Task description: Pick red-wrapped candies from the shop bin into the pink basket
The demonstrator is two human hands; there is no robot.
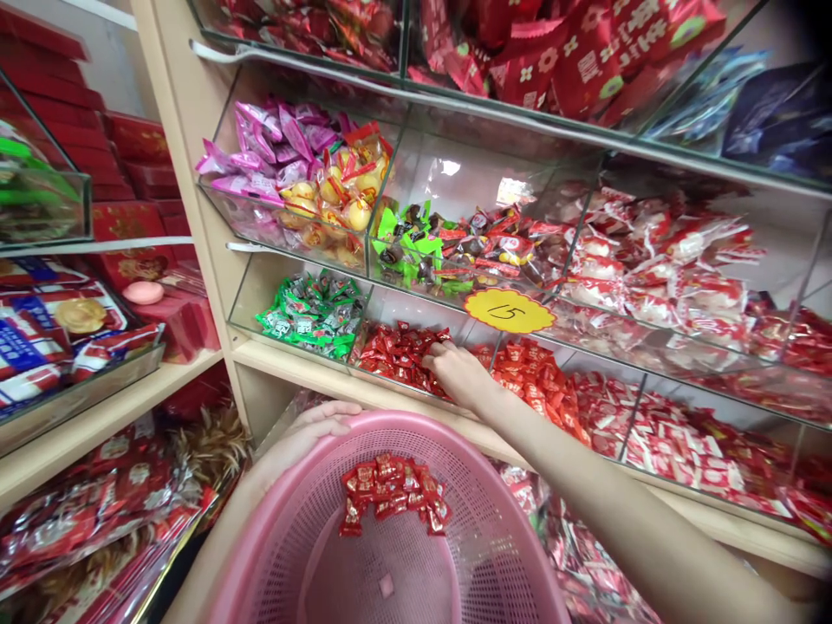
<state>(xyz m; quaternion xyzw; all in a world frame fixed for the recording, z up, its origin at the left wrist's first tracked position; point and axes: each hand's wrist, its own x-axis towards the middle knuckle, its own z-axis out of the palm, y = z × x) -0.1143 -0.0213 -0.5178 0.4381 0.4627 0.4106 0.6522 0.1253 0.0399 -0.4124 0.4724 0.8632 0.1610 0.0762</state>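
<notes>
A pink plastic basket with perforated walls is in front of me at the bottom of the view. My left hand is closed over its far left rim. Inside lies a small heap of red wrapped candies, with a pale pink scrap on the bottom. My right hand reaches into a low shelf bin of small dark red wrapped candies. Its fingers are curled down among the candies, and the fingertips are partly hidden.
Green wrapped candies lie left of that bin, orange-red ones to its right. Above hangs a yellow price tag marked 15 on a clear bin edge. A wooden upright separates the left shelves. Bagged goods lie lower left.
</notes>
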